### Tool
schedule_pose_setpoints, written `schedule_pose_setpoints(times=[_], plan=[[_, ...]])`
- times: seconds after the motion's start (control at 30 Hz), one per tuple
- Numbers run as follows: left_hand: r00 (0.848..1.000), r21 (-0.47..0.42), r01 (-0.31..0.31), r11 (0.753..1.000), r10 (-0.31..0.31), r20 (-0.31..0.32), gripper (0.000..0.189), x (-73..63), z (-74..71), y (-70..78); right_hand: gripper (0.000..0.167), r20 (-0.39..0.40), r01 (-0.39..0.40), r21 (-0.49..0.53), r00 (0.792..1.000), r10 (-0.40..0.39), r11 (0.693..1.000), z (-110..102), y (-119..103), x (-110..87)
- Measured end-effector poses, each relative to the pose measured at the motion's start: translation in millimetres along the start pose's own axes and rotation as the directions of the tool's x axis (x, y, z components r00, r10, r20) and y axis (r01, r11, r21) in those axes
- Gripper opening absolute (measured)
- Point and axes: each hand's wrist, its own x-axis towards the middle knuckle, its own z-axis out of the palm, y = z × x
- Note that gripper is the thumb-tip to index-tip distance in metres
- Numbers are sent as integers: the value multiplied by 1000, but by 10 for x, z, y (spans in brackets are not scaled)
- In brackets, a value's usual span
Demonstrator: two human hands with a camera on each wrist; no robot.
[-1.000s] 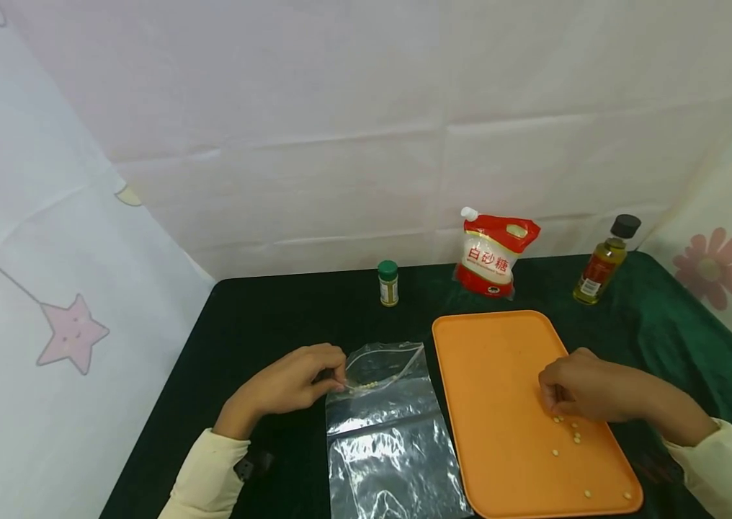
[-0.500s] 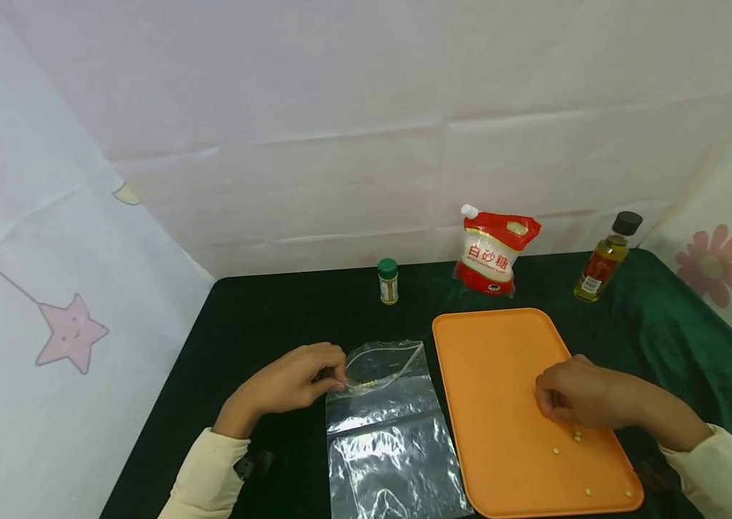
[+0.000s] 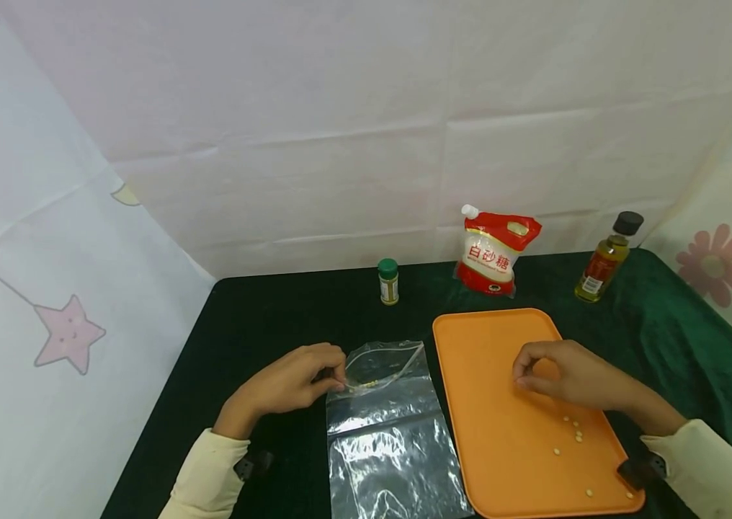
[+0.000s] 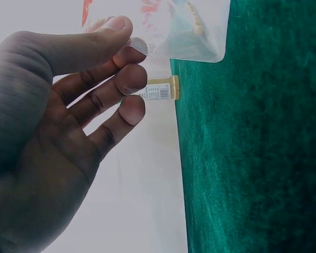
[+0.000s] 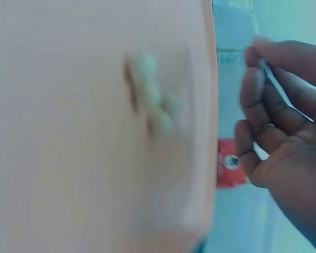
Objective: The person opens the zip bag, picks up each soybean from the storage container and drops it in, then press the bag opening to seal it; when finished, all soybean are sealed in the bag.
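Observation:
In the head view my left hand (image 3: 295, 378) pinches the left edge of a clear zip bag (image 3: 398, 461) near its open mouth. Several yellow soybeans (image 3: 371, 384) lie inside, just below the zip; the left wrist view shows them in the bag's corner (image 4: 213, 50). Over the middle of an orange tray (image 3: 489, 440) my right hand (image 3: 570, 371) is raised, thumb and index fingertips pinched together, apparently round a soybean that they hide. Loose soybeans (image 3: 578, 436) lie on the tray below that hand, seen close in the right wrist view as a blurred cluster (image 5: 152, 95).
Behind the bag stands a small green-capped shaker jar (image 3: 388, 282). A red and white sugar pouch (image 3: 493, 254) stands behind the tray, with a black-capped oil bottle (image 3: 607, 258) to its right. Dark green cloth (image 3: 262, 310) covers the table, and pale fabric hangs behind it.
My right hand has lifted from the beans and moved left and up over the tray, fingertips pinched. Fewer beans show where it reached. The left hand and bag have stayed put.

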Motion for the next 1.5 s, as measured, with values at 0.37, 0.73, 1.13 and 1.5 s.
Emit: schedule_pose_setpoints(times=[0.37,0.73,1.13,1.5], plan=[[1000,7,-22,1000,22,-13,15,-14,9,-6,13,-125,-34,434,987,98,900,155,-43,137],[1000,1,-9,1000,9,-3,16,6,-8,-5,16,-164,6,544,981,100,839,291,-142,400],[1000,0,-6,1000,6,7,15,10,-25,20,24,-207,-63,401,965,158,914,441,-608,826],[1000,9,-20,1000,20,9,14,17,-8,4,23,-209,-1,363,974,83,932,562,-868,1036]])
